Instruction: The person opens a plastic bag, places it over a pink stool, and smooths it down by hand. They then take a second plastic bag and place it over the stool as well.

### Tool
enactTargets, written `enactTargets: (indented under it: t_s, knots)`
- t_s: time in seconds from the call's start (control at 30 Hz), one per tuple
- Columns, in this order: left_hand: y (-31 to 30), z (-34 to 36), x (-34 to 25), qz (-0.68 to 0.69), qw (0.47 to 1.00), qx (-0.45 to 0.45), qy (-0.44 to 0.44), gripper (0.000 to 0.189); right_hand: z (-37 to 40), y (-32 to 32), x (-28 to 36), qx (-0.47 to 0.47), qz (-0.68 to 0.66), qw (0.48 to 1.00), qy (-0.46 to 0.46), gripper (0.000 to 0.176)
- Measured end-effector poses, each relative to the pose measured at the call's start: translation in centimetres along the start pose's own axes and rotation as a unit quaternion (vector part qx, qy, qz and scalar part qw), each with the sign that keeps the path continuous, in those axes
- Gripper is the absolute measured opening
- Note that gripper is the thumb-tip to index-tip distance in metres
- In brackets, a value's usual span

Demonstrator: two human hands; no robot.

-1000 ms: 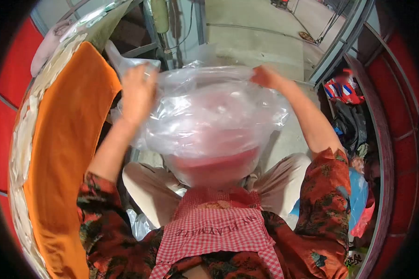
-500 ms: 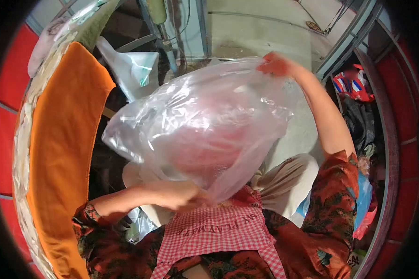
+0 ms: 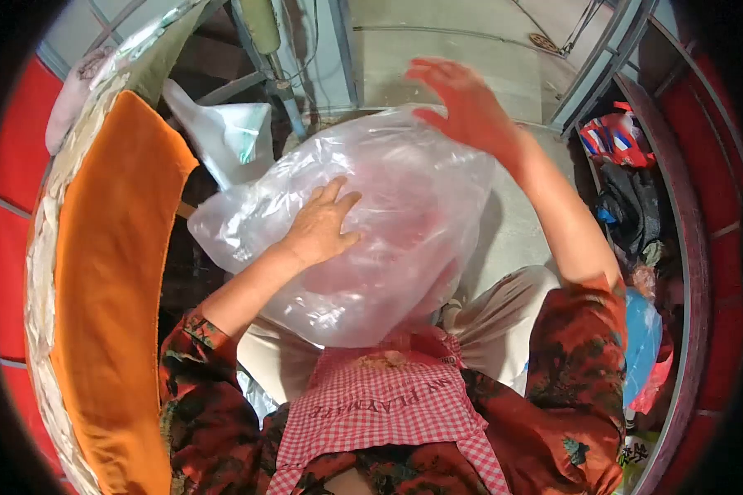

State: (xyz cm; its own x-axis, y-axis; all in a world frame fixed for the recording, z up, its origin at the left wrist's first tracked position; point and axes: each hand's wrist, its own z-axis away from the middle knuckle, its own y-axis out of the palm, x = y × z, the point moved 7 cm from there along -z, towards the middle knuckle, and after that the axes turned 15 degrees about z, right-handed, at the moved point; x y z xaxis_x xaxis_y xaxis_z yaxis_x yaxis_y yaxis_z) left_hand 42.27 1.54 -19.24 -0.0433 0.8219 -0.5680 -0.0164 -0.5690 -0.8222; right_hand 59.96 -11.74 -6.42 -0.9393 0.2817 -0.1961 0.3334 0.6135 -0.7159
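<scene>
A large clear plastic bag (image 3: 388, 239) spreads puffed up in front of my lap, with something reddish showing blurrily through it. My left hand (image 3: 324, 223) lies on the bag's upper surface, its fingers apart. Over the far right part of the bag, my right hand (image 3: 462, 103) is raised with fingers stretched out and thumb spread, holding nothing. A red-and-white checked apron (image 3: 380, 404) covers my front, and the bag's near edge reaches its upper part.
An orange cloth (image 3: 111, 280) hangs along the left side over a pale padded edge. Behind the bag sits a whitish plastic sheet (image 3: 235, 136) beside a metal post (image 3: 285, 91). Bundled bags and fabrics, including a blue plastic bag (image 3: 642, 338), line the right side.
My right hand has let go of the bag's far right edge and moved left. My left hand has left the near edge and come up onto the bag, which has settled lower.
</scene>
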Motion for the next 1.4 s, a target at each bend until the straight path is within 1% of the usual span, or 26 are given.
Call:
enactTargets:
  t_s: [0.07,0.1,0.13,0.17,0.2,0.23,0.3,0.4,0.5,0.6,0.63,0.67,0.7,0.8,0.9,0.93,1.0,1.07,1.1,1.13,1.17,1.2,1.23,1.27,1.33,1.4]
  knots:
    - [1.3,0.2,0.7,-0.036,0.999,0.019,-0.010,0.077,2.1,-3.5,7.1,0.076,-0.062,0.990,-0.099,0.049]
    - [1.6,0.3,0.9,-0.058,0.998,0.031,-0.010,0.080,5.8,-2.3,8.9,0.141,-0.021,0.982,-0.125,0.051]
    - [1.8,0.6,1.0,-0.069,0.997,0.044,-0.015,0.081,10.8,0.2,9.0,0.280,-0.069,0.952,-0.108,0.055]
    - [2.0,1.2,1.1,-0.079,0.995,0.052,-0.018,0.082,15.4,1.5,8.8,0.461,-0.068,0.881,-0.075,0.049]
    - [2.1,1.5,1.2,-0.089,0.994,0.057,-0.023,0.083,19.6,2.2,8.8,0.573,-0.036,0.815,-0.084,0.044]
    - [1.9,1.8,0.9,-0.079,0.996,0.049,-0.016,0.082,24.6,3.3,8.9,0.526,-0.101,0.842,-0.068,0.044]
    - [2.0,3.2,0.3,-0.051,0.998,0.039,-0.018,0.081,30.9,2.7,10.9,0.673,-0.143,0.725,-0.027,0.045]
    - [2.0,3.2,0.5,-0.036,0.999,0.014,-0.016,0.084,29.1,0.4,12.9,0.645,-0.194,0.738,0.032,0.045]
    - [1.1,2.1,-0.4,0.005,0.998,0.020,-0.054,0.088,23.0,-2.0,13.0,0.551,-0.152,0.820,0.027,0.046]
    - [1.4,1.5,-2.0,-0.099,0.995,0.017,-0.022,0.091,22.6,-1.4,11.0,0.459,-0.145,0.874,0.066,0.050]
    - [2.1,1.5,-1.8,-0.127,0.992,0.012,-0.013,0.091,26.1,1.6,10.2,0.574,-0.109,0.811,0.031,0.052]
    - [3.3,1.4,-1.2,-0.155,0.988,0.009,-0.003,0.092,29.6,4.3,9.7,0.669,-0.115,0.734,-0.015,0.052]
    - [4.4,1.4,-0.7,-0.182,0.983,0.006,0.008,0.092,32.4,5.6,9.5,0.754,-0.120,0.643,-0.061,0.052]
    - [6.4,2.1,-0.2,-0.134,0.990,-0.051,0.007,0.097,30.5,5.1,9.0,0.702,-0.261,0.661,0.055,0.050]
    - [6.7,2.5,0.3,-0.065,0.992,-0.096,0.039,0.101,28.7,4.9,8.5,0.691,-0.456,0.545,0.131,0.048]
    - [6.6,2.3,0.3,-0.056,0.992,-0.101,0.042,0.101,29.1,5.4,7.8,0.709,-0.477,0.502,0.138,0.047]
    - [6.5,2.5,0.3,-0.037,0.992,-0.116,0.045,0.103,30.2,6.9,5.6,0.696,-0.506,0.470,0.198,0.046]
    - [6.2,3.1,0.5,-0.008,0.994,-0.108,0.022,0.092,30.5,7.9,4.0,0.676,-0.534,0.445,0.243,0.044]
    - [6.1,3.1,0.7,0.006,0.995,-0.104,0.009,0.087,32.5,9.5,3.4,0.680,-0.545,0.413,0.264,0.043]
    - [6.8,2.7,1.5,0.049,0.994,0.007,-0.095,0.082,35.2,11.8,3.3,0.682,-0.555,0.382,0.285,0.042]
    - [7.2,2.5,1.3,0.091,0.969,0.118,-0.197,0.078,34.1,11.6,4.3,0.681,-0.566,0.349,0.306,0.041]
    - [8.0,3.1,1.6,0.133,0.920,0.225,-0.292,0.074,33.3,11.3,4.3,0.727,-0.475,0.420,0.264,0.038]
    - [9.4,3.3,2.5,0.183,0.911,0.244,-0.279,0.072,32.9,10.9,5.2,0.701,-0.486,0.436,0.288,0.037]
    - [11.3,4.0,3.9,0.234,0.899,0.261,-0.261,0.069,33.4,10.8,6.1,0.630,-0.544,0.434,0.345,0.037]
    - [14.1,4.9,6.0,0.314,0.871,0.291,-0.242,0.068,36.5,10.5,8.3,0.472,-0.665,0.362,0.451,0.036]
    - [14.4,5.0,6.4,0.340,0.855,0.303,-0.248,0.068,40.5,12.1,9.2,0.319,-0.732,0.279,0.533,0.035]
